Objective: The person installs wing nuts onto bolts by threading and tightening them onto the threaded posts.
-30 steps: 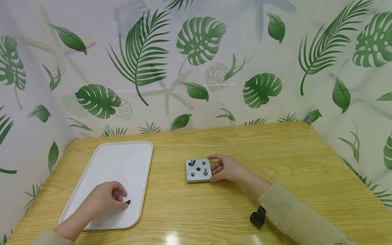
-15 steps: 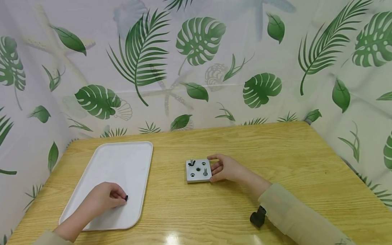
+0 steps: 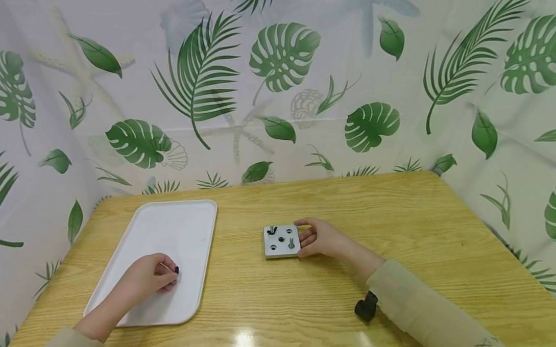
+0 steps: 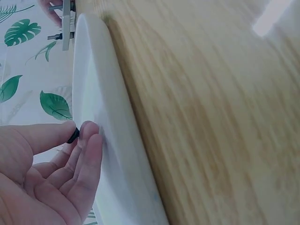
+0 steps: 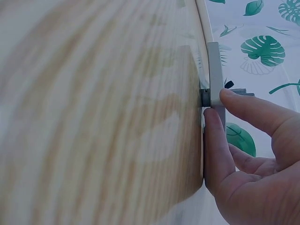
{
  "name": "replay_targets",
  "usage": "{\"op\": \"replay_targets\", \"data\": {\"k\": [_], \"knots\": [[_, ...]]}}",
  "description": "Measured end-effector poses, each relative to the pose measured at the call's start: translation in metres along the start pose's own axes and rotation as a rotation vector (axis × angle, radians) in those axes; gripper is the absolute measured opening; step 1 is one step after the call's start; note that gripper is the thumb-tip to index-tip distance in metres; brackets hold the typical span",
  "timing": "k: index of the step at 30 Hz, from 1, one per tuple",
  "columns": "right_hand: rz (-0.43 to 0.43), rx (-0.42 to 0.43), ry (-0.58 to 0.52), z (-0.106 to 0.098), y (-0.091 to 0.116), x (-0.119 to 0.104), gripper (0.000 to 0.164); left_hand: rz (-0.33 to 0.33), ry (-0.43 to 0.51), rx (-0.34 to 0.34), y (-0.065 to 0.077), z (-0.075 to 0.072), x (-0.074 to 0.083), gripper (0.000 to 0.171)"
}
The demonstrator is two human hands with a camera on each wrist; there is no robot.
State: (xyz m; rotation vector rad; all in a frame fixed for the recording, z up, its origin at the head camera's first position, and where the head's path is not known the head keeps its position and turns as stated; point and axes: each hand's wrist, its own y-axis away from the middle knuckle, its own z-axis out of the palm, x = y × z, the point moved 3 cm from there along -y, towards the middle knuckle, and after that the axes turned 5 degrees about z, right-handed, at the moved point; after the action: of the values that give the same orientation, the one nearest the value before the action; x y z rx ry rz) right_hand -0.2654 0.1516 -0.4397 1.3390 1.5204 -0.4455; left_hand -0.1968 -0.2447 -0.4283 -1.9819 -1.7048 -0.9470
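Observation:
Over the white tray [image 3: 178, 225], my left hand [image 3: 148, 275] pinches a small black wing nut [image 3: 176, 270] between thumb and fingertips. The left wrist view shows only part of this wing nut [image 4: 73, 135], the rest being covered by the fingers. My right hand [image 3: 325, 239] grips the right edge of a square metal plate [image 3: 280, 231] on the table; in the right wrist view the thumb lies on its upper side. Two bolts stand up from the plate. The far-left bolt [image 3: 273, 228] carries another black wing nut, while the near-right bolt [image 3: 291, 243] is bare.
The wooden table [image 3: 380, 205] extends around the tray and plate. A leaf-patterned cloth [image 3: 314, 157] hangs along the back and both sides. Black wrist devices, one of them a camera [image 3: 366, 307], sit at the sleeves.
My left hand has raised the wing nut slightly away from the tray's near end and turned it in the fingertips. The right hand and the plate have stayed put.

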Motion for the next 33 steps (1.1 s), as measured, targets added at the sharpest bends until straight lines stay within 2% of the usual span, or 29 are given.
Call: {"op": "replay_targets", "data": {"k": [6, 16, 33], "knots": [[-0.008, 0.003, 0.008, -0.001, 0.0, 0.0, 0.081, -0.018, 0.029, 0.044, -0.006, 0.0, 0.003, 0.012], [-0.004, -0.003, 0.009, -0.001, 0.0, 0.004, 0.082, -0.046, 0.229, 0.08, -0.016, 0.008, 0.015, 0.015], [-0.018, -0.012, 0.03, -0.001, -0.001, 0.002, 0.085, 0.01, 0.341, 0.03, -0.041, 0.03, 0.049, 0.015]]}}
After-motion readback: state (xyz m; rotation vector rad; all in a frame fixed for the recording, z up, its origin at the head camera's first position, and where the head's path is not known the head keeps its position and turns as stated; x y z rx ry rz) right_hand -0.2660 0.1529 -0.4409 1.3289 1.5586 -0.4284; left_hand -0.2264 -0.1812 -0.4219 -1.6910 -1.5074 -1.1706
